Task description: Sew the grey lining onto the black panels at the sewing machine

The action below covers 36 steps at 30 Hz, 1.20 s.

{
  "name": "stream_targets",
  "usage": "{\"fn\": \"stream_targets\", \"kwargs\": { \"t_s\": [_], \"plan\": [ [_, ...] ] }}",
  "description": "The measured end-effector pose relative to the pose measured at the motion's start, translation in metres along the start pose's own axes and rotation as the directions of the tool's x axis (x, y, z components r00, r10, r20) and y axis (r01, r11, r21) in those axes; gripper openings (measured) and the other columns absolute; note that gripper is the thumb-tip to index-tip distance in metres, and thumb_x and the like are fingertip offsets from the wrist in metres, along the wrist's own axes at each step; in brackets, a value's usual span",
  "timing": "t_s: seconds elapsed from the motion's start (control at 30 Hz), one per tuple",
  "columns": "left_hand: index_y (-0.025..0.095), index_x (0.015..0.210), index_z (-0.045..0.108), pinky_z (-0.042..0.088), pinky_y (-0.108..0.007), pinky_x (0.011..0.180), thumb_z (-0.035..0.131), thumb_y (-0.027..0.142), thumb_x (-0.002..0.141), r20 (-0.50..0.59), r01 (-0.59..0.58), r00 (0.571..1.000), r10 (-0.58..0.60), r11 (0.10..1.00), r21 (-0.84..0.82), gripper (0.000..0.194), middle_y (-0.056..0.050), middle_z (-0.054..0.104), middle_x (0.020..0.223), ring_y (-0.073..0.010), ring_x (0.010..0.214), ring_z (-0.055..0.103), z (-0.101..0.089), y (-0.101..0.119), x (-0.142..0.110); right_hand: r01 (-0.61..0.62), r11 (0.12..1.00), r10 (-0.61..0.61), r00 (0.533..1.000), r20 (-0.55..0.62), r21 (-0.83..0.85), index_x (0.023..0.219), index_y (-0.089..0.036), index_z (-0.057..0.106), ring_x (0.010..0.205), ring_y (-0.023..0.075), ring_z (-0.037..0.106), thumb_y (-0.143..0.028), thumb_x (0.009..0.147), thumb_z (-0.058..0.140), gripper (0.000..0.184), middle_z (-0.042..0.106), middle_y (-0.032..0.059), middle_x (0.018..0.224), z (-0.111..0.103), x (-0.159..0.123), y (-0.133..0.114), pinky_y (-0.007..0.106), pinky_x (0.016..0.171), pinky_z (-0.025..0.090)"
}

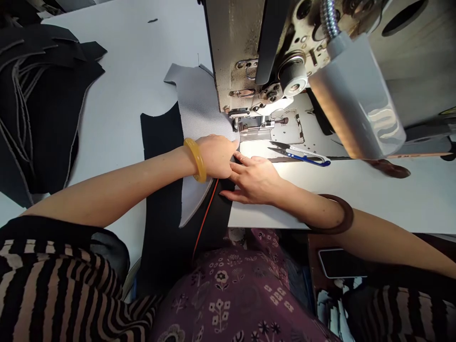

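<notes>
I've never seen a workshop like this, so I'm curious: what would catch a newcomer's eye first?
Probably the yellow bangle near the middle, where the left hand and right hand come together over grey fabric and black fabric. Next, the large grey lamp at upper right, in front of the sewing machine, and the thin red line running down the black fabric, below the hands.

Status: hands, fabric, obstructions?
Left hand on grey fabric. Right hand on black fabric, fingers spread. Snips near right hand, off both fabrics.
</notes>
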State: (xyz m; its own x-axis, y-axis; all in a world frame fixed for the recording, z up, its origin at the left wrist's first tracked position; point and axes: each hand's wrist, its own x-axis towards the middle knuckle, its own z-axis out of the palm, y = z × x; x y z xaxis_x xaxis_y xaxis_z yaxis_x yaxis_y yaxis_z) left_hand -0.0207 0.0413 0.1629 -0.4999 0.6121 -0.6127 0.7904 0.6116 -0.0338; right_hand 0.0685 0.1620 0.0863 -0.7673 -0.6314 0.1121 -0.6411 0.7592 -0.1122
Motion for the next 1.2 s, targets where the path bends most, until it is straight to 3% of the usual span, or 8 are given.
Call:
{"fn": "stream_targets", "kwargs": {
  "t_s": [0.17,0.37,0.5,0.63,0.87,0.97,1.07,1.2],
  "plan": [
    [0.009,0.124,0.050,0.048,-0.033,0.073,0.048,0.025,0.072,0.004,0.001,1.000,-0.001,1.000,-0.028,0.055,-0.014,0.065,0.101,-0.0293,0.092,0.062,-0.003,0.003,0.000,0.005,1.000,-0.005,1.000,-0.020,0.021,0.114,-0.009,0.061,0.108,0.0391,0.052,-0.055,0.094,0.038,0.056,0.063,0.0181,0.105,0.001,-0.001,-0.002,0.033,0.062,0.042],
    [0.011,0.123,0.049,0.046,-0.029,0.066,0.050,0.025,0.072,0.019,0.023,1.000,-0.023,1.000,-0.009,0.053,-0.012,0.067,0.093,-0.0265,0.087,0.063,-0.005,0.004,-0.001,-0.013,1.000,0.013,1.000,0.020,-0.015,0.122,-0.010,0.058,0.111,0.0425,0.052,-0.054,0.096,0.032,0.058,0.062,0.0184,0.108,0.000,-0.003,-0.006,0.034,0.060,0.044],
    [0.010,0.123,0.051,0.046,-0.030,0.067,0.051,0.027,0.072,0.026,0.039,0.999,-0.038,0.999,-0.036,0.054,-0.014,0.066,0.098,-0.0286,0.089,0.063,-0.008,0.006,-0.001,-0.017,1.000,0.017,1.000,0.018,-0.002,0.119,-0.009,0.060,0.111,0.0437,0.052,-0.054,0.095,0.033,0.057,0.063,0.0186,0.107,0.000,-0.005,-0.006,0.034,0.061,0.044],
    [0.011,0.117,0.054,0.044,-0.028,0.066,0.051,0.027,0.074,0.025,0.036,0.999,-0.035,0.997,-0.075,0.046,-0.011,0.066,0.099,-0.0250,0.087,0.062,-0.011,0.006,0.000,-0.020,1.000,0.019,1.000,0.023,0.010,0.121,-0.008,0.059,0.110,0.0426,0.052,-0.054,0.095,0.032,0.059,0.063,0.0199,0.108,-0.001,-0.005,-0.006,0.034,0.060,0.044],
    [0.016,0.083,0.055,0.033,-0.028,0.052,0.048,0.021,0.071,-0.121,-0.033,0.993,0.016,0.990,-0.137,0.015,-0.005,0.059,0.076,-0.0170,0.067,0.053,-0.006,-0.001,0.004,-0.011,1.000,0.011,0.999,-0.038,-0.010,0.124,-0.008,0.057,0.108,0.0397,0.054,-0.051,0.097,0.032,0.057,0.063,0.0182,0.113,0.003,-0.006,-0.011,0.036,0.063,0.045],
    [0.019,0.072,0.049,0.028,-0.029,0.050,0.049,0.020,0.069,-0.123,-0.034,0.992,0.014,0.987,-0.157,0.003,-0.002,0.051,0.064,-0.0151,0.059,0.046,-0.006,-0.003,0.005,-0.012,1.000,0.011,0.998,-0.062,-0.018,0.125,-0.007,0.057,0.107,0.0371,0.055,-0.047,0.097,0.034,0.054,0.061,0.0196,0.119,0.003,-0.007,-0.012,0.034,0.062,0.043],
    [0.019,0.070,0.047,0.028,-0.030,0.051,0.048,0.018,0.067,-0.150,-0.039,0.989,0.014,0.985,-0.165,0.003,-0.001,0.047,0.061,-0.0151,0.058,0.044,-0.005,-0.003,0.005,0.002,1.000,-0.003,0.998,-0.063,-0.020,0.125,-0.007,0.057,0.105,0.0349,0.057,-0.046,0.098,0.032,0.054,0.057,0.0190,0.126,0.002,-0.008,-0.016,0.032,0.059,0.043],
    [0.018,0.071,0.052,0.032,-0.032,0.055,0.047,0.019,0.067,-0.158,-0.047,0.987,0.025,0.989,-0.141,0.006,-0.004,0.055,0.068,-0.0182,0.065,0.051,-0.002,-0.002,0.007,-0.003,1.000,0.003,0.998,-0.061,-0.011,0.125,-0.007,0.057,0.105,0.0348,0.057,-0.045,0.098,0.032,0.053,0.059,0.0188,0.125,0.001,-0.009,-0.019,0.033,0.059,0.044]
  ]
}}
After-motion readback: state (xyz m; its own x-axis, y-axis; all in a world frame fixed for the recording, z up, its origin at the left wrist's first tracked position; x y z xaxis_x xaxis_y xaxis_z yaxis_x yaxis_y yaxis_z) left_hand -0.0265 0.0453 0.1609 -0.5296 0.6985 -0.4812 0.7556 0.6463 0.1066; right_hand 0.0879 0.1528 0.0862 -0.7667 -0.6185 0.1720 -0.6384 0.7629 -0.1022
